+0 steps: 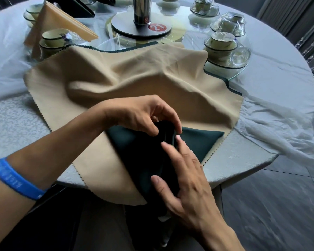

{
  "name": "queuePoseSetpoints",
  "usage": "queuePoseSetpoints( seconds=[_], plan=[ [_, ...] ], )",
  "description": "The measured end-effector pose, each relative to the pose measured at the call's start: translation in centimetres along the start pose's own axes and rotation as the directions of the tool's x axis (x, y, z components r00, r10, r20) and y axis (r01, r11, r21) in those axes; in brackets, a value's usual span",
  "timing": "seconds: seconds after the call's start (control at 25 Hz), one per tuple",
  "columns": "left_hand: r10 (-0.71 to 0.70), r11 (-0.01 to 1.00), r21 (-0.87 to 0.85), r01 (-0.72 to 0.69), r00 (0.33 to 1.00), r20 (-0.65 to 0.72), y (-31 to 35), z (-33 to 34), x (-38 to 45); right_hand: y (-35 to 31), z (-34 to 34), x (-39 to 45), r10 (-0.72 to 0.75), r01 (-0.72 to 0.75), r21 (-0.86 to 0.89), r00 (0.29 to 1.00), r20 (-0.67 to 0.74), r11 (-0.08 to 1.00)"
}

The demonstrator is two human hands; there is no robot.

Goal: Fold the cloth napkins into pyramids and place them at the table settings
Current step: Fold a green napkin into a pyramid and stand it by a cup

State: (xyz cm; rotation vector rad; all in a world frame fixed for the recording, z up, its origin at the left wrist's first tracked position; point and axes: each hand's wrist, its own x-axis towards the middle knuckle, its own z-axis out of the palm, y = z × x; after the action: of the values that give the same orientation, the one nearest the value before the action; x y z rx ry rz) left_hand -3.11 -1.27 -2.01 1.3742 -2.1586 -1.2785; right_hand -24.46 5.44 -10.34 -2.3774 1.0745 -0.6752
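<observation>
Across the round white-clothed table (pixel 272 84), a large beige scallop-edged cloth (pixel 116 78) lies rumpled, likely waiting its turn and serving as a work surface. On its near corner, at the table's edge, sits the dark green folded cloth napkin (pixel 145 151), a layered triangle with one point reaching right. The left hand (pixel 140 115) pinches its upper fold, probably to raise the peak; the right hand (pixel 187 171) presses straight, relaxed fingers alongside, steadying the layers.

hands | left (pixel 141 115) curled, pinching; right (pixel 185 171) fingers extended, pressing
</observation>
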Motion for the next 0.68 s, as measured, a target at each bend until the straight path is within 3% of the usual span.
queuePoseSetpoints(
  seconds=[0.12,0.24,0.28,0.32,0.36,0.4,0.44,0.52,0.6,0.68],
  plan=[
    [0.084,0.985,-0.142,-0.097,0.992,-0.098,3.2,0.1,-1.6,-3.5,-3.2,0.2,0.155,-0.106,0.361,0.982,-0.107,0.926],
    [0.14,0.951,-0.213,-0.224,0.926,-0.35,5.1,-0.1,-2.8,-4.7,-6.7,2.1,0.191,-0.062,0.656,0.973,-0.128,0.752],
    [0.131,0.956,-0.192,-0.222,0.907,-0.399,4.8,-0.2,-3.0,-4.1,-7.7,3.1,0.186,-0.08,0.781,0.981,-0.047,0.619],
    [0.081,0.959,-0.226,-0.173,0.928,-0.365,4.1,-0.2,-3.4,-3.0,-8.6,4.1,0.126,-0.129,0.871,0.989,0.078,0.474],
    [0.01,0.937,-0.336,-0.1,0.966,-0.26,3.2,0.0,-3.9,-1.6,-9.2,5.3,0.039,-0.211,0.903,0.977,0.212,0.374],
    [-0.071,0.87,-0.493,-0.01,0.987,-0.144,2.2,0.6,-4.2,-0.1,-9.4,6.4,-0.027,-0.307,0.889,0.942,0.336,0.341],
    [-0.139,0.786,-0.615,0.069,0.988,-0.067,1.1,1.4,-4.4,1.4,-9.5,7.4,-0.047,-0.394,0.842,0.896,0.441,0.369],
    [-0.26,0.711,-0.692,0.122,0.96,-0.099,-0.9,3.0,-4.2,4.0,-8.8,9.0,0.03,-0.458,0.689,0.843,0.536,0.561],
    [-0.337,0.854,-0.5,0.141,0.884,-0.325,-2.4,4.5,-3.9,5.9,-7.9,9.7,0.13,-0.352,0.457,0.884,0.449,0.817],
    [-0.249,0.968,-0.159,0.193,0.801,-0.545,-3.0,5.5,-4.7,6.7,-7.5,8.9,0.096,-0.192,0.268,0.938,0.334,0.944]
  ],
)
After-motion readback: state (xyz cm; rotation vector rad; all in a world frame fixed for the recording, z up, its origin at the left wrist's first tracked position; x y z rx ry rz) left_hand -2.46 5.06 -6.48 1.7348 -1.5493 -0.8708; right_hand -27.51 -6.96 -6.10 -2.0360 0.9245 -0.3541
